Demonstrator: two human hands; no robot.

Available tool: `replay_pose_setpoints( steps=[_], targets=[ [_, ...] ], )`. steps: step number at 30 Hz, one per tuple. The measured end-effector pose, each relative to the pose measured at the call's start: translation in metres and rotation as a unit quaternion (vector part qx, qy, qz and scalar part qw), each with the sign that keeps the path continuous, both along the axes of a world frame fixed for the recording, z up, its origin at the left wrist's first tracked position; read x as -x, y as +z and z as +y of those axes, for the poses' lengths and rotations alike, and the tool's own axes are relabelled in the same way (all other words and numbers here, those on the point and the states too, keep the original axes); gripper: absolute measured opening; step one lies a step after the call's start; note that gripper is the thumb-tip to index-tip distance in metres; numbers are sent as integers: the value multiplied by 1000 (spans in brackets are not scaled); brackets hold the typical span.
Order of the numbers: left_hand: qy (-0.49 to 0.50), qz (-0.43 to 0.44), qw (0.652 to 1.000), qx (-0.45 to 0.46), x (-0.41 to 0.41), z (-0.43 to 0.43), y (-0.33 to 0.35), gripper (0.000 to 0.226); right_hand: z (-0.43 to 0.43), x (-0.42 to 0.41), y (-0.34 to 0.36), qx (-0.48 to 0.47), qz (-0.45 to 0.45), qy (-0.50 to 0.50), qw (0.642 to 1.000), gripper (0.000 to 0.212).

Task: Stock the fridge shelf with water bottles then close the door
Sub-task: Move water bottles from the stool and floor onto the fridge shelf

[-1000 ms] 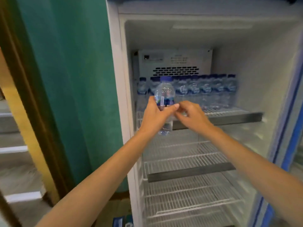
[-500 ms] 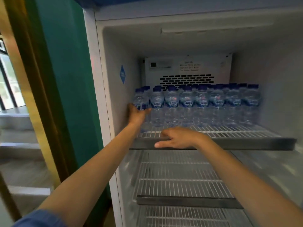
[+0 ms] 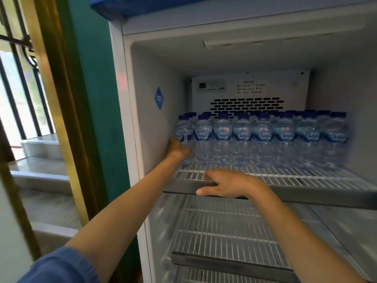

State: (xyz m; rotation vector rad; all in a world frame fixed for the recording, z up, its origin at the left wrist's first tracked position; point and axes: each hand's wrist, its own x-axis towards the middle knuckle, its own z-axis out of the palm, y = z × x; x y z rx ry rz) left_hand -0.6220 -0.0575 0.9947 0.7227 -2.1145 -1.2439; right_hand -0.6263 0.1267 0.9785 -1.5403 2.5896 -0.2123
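The fridge stands open, and its top wire shelf (image 3: 306, 177) carries several rows of small clear water bottles with blue caps and blue labels (image 3: 263, 137). My left hand (image 3: 178, 149) reaches to the shelf's far left and grips the lower part of the leftmost front bottle (image 3: 183, 130), which stands upright on the shelf against the fridge's left wall. My right hand (image 3: 226, 183) lies flat on the shelf's grey front rail, fingers stretched to the left, holding nothing.
Below are two more wire shelves (image 3: 224, 242) with nothing on them. A vented panel (image 3: 246, 104) fills the fridge's back wall. Left of the fridge are a teal wall (image 3: 91, 99), a gold door frame (image 3: 51, 78) and steps (image 3: 40, 176). The fridge door is out of view.
One second ago both hands held a bottle in front of the fridge. My left hand has since set it at the shelf's far left, and my right hand dropped onto the rail. The camera moved closer.
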Motion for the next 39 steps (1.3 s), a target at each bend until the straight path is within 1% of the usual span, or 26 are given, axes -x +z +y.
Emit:
replay_pose_setpoints(
  steps=[2, 4, 7, 9, 12, 17, 19, 24, 26, 29, 33, 36, 39],
  targets=[
    [-4, -52, 998, 25, -5, 0, -2, 19, 1, -1, 1, 0, 1, 1, 1000, 56],
    [-6, -72, 996, 51, -5, 1, -3, 12, 1, 0, 1, 0, 0, 3, 1000, 57],
    [11, -96, 990, 101, -5, 2, -4, 46, 2, 0, 1, -8, 7, 2, 1000, 65],
    [13, -98, 990, 100, -1, 1, -3, 54, 4, -1, 1, 2, 11, 2, 1000, 70],
    [19, -100, 990, 100, 0, 3, -3, 56, 4, -2, 1, 16, 14, 5, 1000, 69],
    [27, -86, 992, 85, 4, 3, -4, 57, 6, -2, -1, 28, 34, 19, 999, 57],
    [27, -84, 993, 82, 4, 3, -5, 57, 7, -3, -1, 29, 37, 22, 999, 57],
    [16, -72, 994, 82, 8, 2, -6, 67, 7, -4, 0, 29, 38, 21, 999, 58],
    [17, -67, 995, 77, 8, 1, -6, 63, 7, -4, 0, 31, 34, 21, 999, 58],
    [21, -60, 996, 65, 7, -2, -7, 49, 7, -6, 1, 30, 34, 24, 999, 59],
    [13, -50, 995, 81, 4, -2, -8, 47, 7, -5, 1, 26, 34, 19, 999, 58],
    [7, -44, 996, 83, 6, -3, -10, 54, 6, -4, 0, 26, 34, 18, 999, 58],
    [6, -65, 995, 81, 6, -2, -9, 72, 6, -2, -1, 33, 26, 15, 999, 59]
  ],
)
